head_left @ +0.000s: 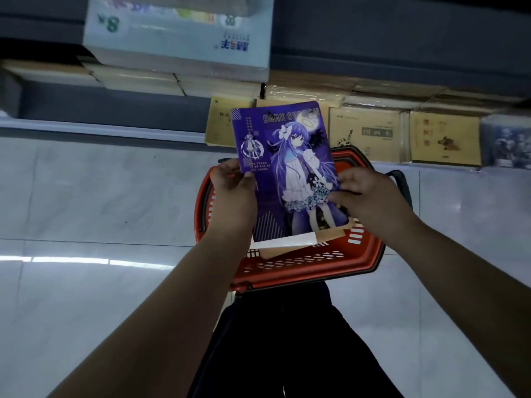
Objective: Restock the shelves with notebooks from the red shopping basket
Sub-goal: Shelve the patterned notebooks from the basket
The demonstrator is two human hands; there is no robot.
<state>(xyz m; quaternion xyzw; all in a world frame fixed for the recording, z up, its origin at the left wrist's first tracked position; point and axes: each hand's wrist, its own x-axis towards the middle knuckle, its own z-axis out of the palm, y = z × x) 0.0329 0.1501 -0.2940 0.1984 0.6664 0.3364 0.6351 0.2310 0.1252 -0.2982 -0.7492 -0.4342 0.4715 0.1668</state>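
A glossy purple notebook (284,170), its cover printed with a long-haired cartoon girl in a white dress and the yellow words "DARK SYSTEM" along the top edge, is held up directly above the red plastic shopping basket (301,268) that stands on the pale tiled floor (86,196). The left hand (234,188) grips the notebook's left edge, thumb curled over the cover and fingers behind it. The right hand (365,193) pinches the right edge near the lower half, its fingers (340,196) bent onto the cover. Small lines of pale text run down the cover's left side, too fine to read.

Inside the basket, below the purple notebook, the corner of a tan and white notebook (290,242) shows against the slotted wall.

Beyond the basket, the low shelf (100,127) carries upright kraft-brown notebooks (365,133) with Chinese characters on their covers; one beside them shows a small dog drawing (445,139). To the right of these stands a blue-grey illustrated notebook (508,142). Above the brown notebooks lie wrapped stacks of tan paper, and further up a white paper packet (178,33) bears a green "8" and blue characters, seen upside down.

The person's dark trousers (287,340) fill the space just nearer than the basket.
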